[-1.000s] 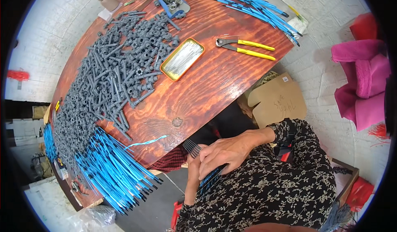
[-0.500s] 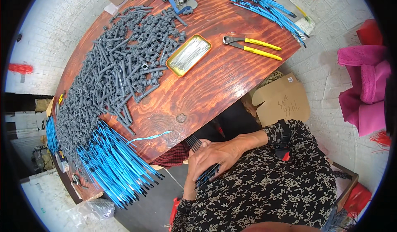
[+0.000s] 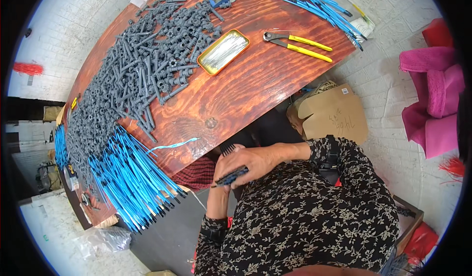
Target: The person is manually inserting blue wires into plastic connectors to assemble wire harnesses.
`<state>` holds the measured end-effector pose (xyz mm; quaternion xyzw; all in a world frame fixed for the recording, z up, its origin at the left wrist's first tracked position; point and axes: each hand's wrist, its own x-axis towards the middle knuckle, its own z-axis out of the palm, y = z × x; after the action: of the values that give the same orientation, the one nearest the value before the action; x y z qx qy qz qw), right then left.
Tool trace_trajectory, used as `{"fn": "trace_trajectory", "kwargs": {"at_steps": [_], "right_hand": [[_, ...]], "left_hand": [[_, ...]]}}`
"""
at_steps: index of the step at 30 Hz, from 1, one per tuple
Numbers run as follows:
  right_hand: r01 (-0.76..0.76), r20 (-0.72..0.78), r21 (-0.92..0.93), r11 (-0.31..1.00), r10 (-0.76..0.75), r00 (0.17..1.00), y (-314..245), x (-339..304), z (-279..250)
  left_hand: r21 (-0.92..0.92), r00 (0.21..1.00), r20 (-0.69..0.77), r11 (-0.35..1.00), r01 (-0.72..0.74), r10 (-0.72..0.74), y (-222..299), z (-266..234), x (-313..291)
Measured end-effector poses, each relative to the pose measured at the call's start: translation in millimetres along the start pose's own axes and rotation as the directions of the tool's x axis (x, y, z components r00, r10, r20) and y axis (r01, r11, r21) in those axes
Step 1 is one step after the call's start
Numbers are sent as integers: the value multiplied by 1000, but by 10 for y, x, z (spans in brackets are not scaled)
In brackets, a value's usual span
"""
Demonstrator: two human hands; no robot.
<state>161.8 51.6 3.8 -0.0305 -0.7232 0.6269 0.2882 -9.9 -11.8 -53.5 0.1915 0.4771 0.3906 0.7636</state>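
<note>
Both my hands are together in front of my body, just off the table's near edge. My right hand (image 3: 258, 162) lies over my left hand (image 3: 221, 168) and hides most of it. Their fingers are closed around a bundle of thin rods (image 3: 228, 150), whose black ends stick out beyond the hands on both sides. Most of the bundle's length is covered, so each hand's exact grip is partly hidden. On the table's left corner lies a big pile of blue rods with black tips (image 3: 132, 175). A blue-and-white strip (image 3: 176, 144) rests beside it.
A wooden table (image 3: 246, 86) carries a heap of grey plastic fittings (image 3: 152, 62), a tin of thin metal pins (image 3: 223, 52) and yellow-handled pincers (image 3: 300, 45). More blue rods (image 3: 319, 5) lie at the far right. A cardboard box (image 3: 334, 113) stands beyond the right edge.
My hands have turned and moved slightly up and left with the bundle. Its lower black ends now show against the right hand. The whole view has shifted a little.
</note>
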Motion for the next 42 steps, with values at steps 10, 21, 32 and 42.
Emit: {"fn": "trace_trajectory", "kwargs": {"at_steps": [10, 21, 32, 42], "right_hand": [[-229, -129, 126, 965, 245, 961, -137, -137, -193], [-261, -145, 191, 946, 290, 946, -173, -249, -182], [-345, -9, 39, 938, 346, 938, -205, -138, -130], [-273, -58, 70, 960, 277, 959, -204, -127, -146]], "left_hand": [[-433, 969, -177, 898, 80, -172, -113, -133, 298], [58, 998, -16, 996, -65, 66, 73, -210, -99], [546, 931, 96, 763, -346, 353, 801, 641, -822], [537, 871, 354, 689, -487, 341, 768, 763, -416]]}}
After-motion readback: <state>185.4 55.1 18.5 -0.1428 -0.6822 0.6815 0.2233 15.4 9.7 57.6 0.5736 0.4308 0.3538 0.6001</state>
